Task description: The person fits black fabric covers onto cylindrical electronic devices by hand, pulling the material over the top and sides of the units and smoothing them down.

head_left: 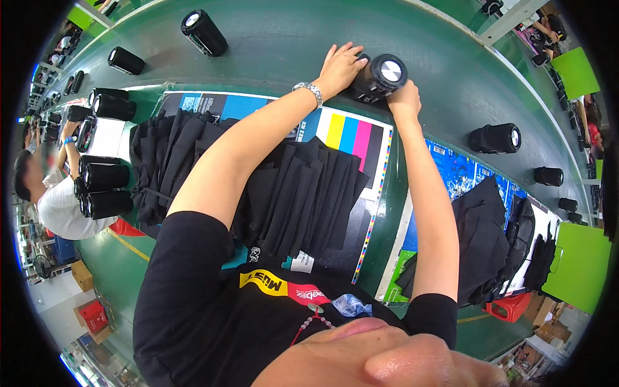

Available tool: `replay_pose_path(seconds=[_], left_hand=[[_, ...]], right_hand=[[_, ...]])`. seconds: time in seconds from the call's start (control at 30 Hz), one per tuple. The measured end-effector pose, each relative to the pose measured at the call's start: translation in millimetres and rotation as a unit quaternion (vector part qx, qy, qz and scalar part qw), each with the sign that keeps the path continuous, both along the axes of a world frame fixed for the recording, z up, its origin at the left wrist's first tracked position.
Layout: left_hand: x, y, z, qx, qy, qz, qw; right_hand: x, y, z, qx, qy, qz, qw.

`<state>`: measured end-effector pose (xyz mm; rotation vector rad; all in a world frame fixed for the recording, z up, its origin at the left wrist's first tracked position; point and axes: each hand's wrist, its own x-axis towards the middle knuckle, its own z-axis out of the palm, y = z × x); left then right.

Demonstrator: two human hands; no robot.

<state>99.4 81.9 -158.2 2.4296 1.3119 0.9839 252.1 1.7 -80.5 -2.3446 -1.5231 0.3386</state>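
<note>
A black cylindrical speaker (382, 75) with a round silver end cap is held over the far side of the green bench, between my two hands. My left hand (340, 69), with a metal bracelet at the wrist, is at its left side, fingers reaching forward over a dark part. My right hand (405, 101) closes around its right side beside the silver cap; most of those fingertips are hidden. Nearer to me, a large stack of folded black fabric pouches (303, 193) lies under my left forearm. More black pouches (480, 226) lie beyond my right forearm.
Other black speakers stand or lie along the green conveyor (277, 48), including one at the upper left (204, 32) and one at the right (495, 138). Several speakers (106, 177) cluster near a co-worker (71, 200) at left. Printed sheets (361, 138) cover the bench.
</note>
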Motion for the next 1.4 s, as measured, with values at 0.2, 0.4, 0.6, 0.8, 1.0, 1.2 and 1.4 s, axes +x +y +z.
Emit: replay_pose_path(seconds=[0.2, 0.4, 0.6, 0.8, 1.0, 1.2, 1.4], left_hand=[[2.8, -0.9, 31.8, -0.208, -0.216, -0.006, 0.954], [2.5, -48.6, 152.0, -0.075, -0.057, -0.111, 0.989], [-27.6, -38.0, 154.8, -0.145, -0.123, -0.035, 0.981], [-24.1, -88.9, 139.5, -0.271, -0.335, -0.083, 0.899], [-21.5, -76.4, 165.0, -0.182, -0.266, -0.036, 0.946], [13.9, -43.7, 176.1, -0.068, -0.054, -0.148, 0.985], [36.2, -20.7, 170.3, -0.191, -0.056, -0.223, 0.954]], right_hand=[[14.0, 1.8, 5.1, -0.011, 0.052, -0.004, 0.999], [18.1, 1.0, 7.5, 0.008, 0.067, 0.011, 0.998], [2.6, -20.6, 5.4, 0.211, 0.296, -0.081, 0.928], [-21.9, -40.5, 48.9, 0.289, 0.746, 0.062, 0.597], [5.5, -49.1, 39.5, 0.327, 0.311, 0.173, 0.876], [8.8, -49.2, 34.1, 0.286, 0.280, 0.141, 0.906], [22.6, -55.9, 48.5, 0.243, 0.360, 0.110, 0.894]])
